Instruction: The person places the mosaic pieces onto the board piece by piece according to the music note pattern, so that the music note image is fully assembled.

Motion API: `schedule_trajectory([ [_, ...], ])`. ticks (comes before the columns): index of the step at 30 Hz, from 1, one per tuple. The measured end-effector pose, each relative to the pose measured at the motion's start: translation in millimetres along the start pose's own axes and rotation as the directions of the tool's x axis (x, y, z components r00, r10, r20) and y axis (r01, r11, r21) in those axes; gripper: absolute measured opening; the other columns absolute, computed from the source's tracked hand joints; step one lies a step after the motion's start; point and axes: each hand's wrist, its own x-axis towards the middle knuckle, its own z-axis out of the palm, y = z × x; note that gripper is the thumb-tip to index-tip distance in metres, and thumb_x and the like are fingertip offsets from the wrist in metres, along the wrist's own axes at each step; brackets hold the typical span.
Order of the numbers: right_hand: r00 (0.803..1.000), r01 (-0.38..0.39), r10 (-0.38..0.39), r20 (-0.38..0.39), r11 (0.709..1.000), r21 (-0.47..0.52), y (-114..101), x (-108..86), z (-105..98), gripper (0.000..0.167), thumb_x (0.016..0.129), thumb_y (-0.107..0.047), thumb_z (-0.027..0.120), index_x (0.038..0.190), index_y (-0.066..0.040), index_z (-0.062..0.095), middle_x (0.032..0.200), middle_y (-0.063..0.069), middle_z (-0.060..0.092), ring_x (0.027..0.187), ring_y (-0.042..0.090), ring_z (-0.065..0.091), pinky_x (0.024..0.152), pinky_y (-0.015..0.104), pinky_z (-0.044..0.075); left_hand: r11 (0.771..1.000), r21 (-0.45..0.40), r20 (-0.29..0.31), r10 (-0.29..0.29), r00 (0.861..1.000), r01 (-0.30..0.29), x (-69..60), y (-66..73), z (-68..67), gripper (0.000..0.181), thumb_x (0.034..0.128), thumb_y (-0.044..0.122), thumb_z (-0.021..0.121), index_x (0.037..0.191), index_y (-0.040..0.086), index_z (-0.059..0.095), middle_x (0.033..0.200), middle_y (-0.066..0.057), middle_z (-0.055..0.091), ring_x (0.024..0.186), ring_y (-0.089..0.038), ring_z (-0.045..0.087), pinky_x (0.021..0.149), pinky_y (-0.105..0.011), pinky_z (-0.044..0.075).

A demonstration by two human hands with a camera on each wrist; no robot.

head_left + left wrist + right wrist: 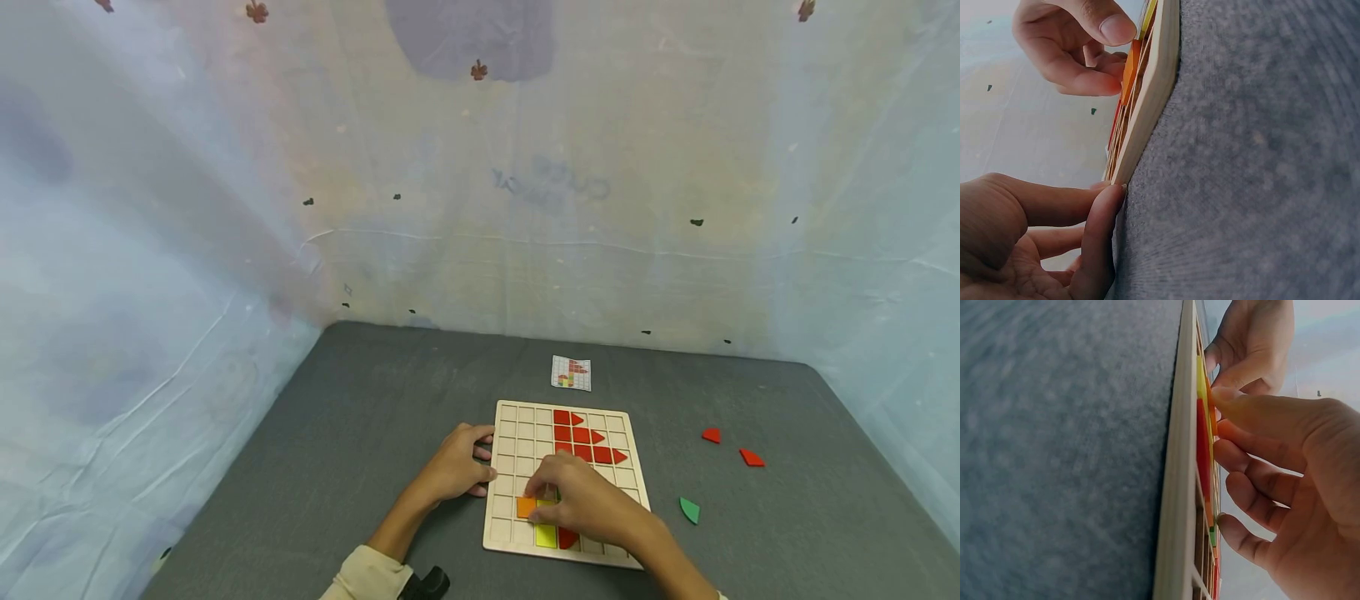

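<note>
A wooden grid board (504, 458) lies on the table, with red, yellow and orange tiles in its cells. Against its left edge my left hand (456, 463) holds the board with thumb and fingers, seen closer in the left wrist view (1029, 231). My right hand (588, 500) is over the lower middle of the board. Its thumb and a finger pinch an orange square tile (526, 507), which sits tilted at its cell in the left wrist view. A yellow tile (546, 536) and a red piece (567, 538) lie below that hand; it partly covers other tiles.
A small printed pattern card (572, 373) lies behind the board. To the right are two loose red pieces (711, 435) and a green quarter-round piece (689, 510). Fabric walls (525, 275) enclose the grey table (360, 400) at the back and sides.
</note>
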Motion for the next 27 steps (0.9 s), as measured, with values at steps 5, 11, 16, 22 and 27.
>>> schedule_trajectory([
  [5, 1.000, 0.000, -0.001, -0.010, 1.000, -0.017, 0.6, -0.1, 0.7, 0.017, 0.089, -0.030, 0.087, 0.101, -0.020, 0.079, 0.097, -0.014, 0.066, 0.093, 0.006, 0.056, 0.080, 0.028, 0.053, 1.000, -0.003, 0.002, -0.003, 1.000, 0.003, 0.0, 0.7, -0.6, 0.070, 0.0845, -0.014, 0.076, 0.150, -0.008, 0.051, 0.125, -0.018, 0.055, 0.104, -0.026, 0.061, 0.058, -0.033, 0.066],
  [11, 1.000, 0.010, -0.012, -0.025, 0.998, -0.062, -0.3, 1.7, 3.4, 0.016, 0.088, -0.030, 0.088, 0.098, -0.021, 0.080, 0.096, -0.016, 0.065, 0.094, 0.005, 0.055, 0.084, 0.032, 0.052, 1.000, -0.003, 0.002, -0.003, 1.000, 0.003, 0.6, 1.2, -1.1, 0.070, 0.0842, -0.014, 0.076, 0.150, -0.009, 0.051, 0.125, -0.018, 0.055, 0.105, -0.027, 0.061, 0.058, -0.033, 0.066],
  [16, 0.999, 0.011, -0.013, -0.033, 0.998, -0.057, -1.4, 0.8, 3.9, 0.016, 0.087, -0.032, 0.088, 0.097, -0.023, 0.080, 0.096, -0.017, 0.065, 0.094, 0.005, 0.054, 0.084, 0.031, 0.051, 1.000, 0.000, 0.006, -0.005, 1.000, 0.005, 0.3, 1.3, -0.8, 0.070, 0.0848, -0.013, 0.076, 0.150, -0.008, 0.051, 0.126, -0.018, 0.054, 0.105, -0.027, 0.061, 0.059, -0.033, 0.066],
  [22, 0.999, -0.021, 0.021, -0.045, 1.000, 0.003, -0.8, -4.9, -0.2, 0.018, 0.089, -0.035, 0.087, 0.099, -0.022, 0.079, 0.097, -0.014, 0.065, 0.094, 0.007, 0.055, 0.083, 0.029, 0.052, 1.000, -0.002, 0.003, 0.003, 1.000, -0.003, -1.1, 2.7, -1.0, 0.070, 0.0852, -0.013, 0.075, 0.151, -0.008, 0.051, 0.126, -0.018, 0.054, 0.105, -0.027, 0.060, 0.058, -0.033, 0.066],
  [27, 0.996, -0.060, 0.062, -0.068, 0.998, 0.029, 3.9, -12.5, -6.1, 0.021, 0.090, -0.034, 0.085, 0.105, -0.021, 0.077, 0.102, -0.012, 0.065, 0.098, 0.010, 0.057, 0.086, 0.032, 0.054, 1.000, -0.009, -0.002, 0.016, 1.000, -0.016, -2.2, 3.4, -1.1, 0.071, 0.0843, -0.014, 0.076, 0.151, -0.009, 0.051, 0.126, -0.020, 0.055, 0.105, -0.028, 0.060, 0.057, -0.034, 0.066],
])
